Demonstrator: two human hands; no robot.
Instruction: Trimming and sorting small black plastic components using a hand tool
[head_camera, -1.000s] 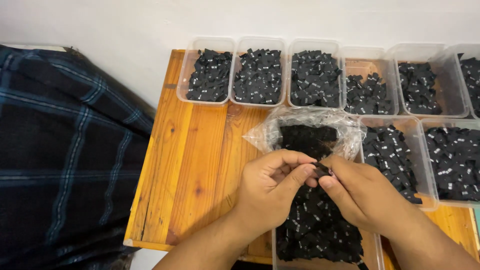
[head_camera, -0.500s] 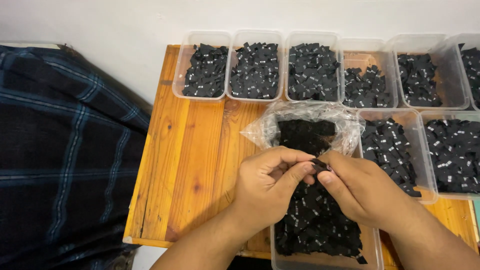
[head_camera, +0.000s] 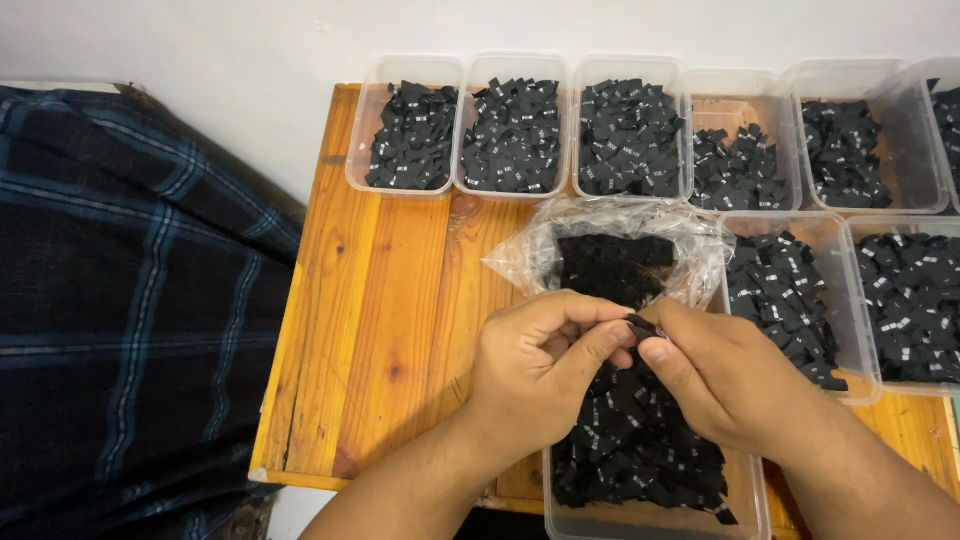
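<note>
Pinched between fingertips of left hand (head_camera: 535, 375) and right hand (head_camera: 725, 380): one small black tag (head_camera: 645, 328), held just above the near tub (head_camera: 650, 520) of the same tags. Likely light, thin and limp; best gripped by its edges. Behind the tub, an open clear bag (head_camera: 610, 240) of dark pieces. Beyond the bag, more filled tubs (head_camera: 415, 135) on the wooden table (head_camera: 380, 330). Left of the table, plaid cloth (head_camera: 120, 300).
</note>
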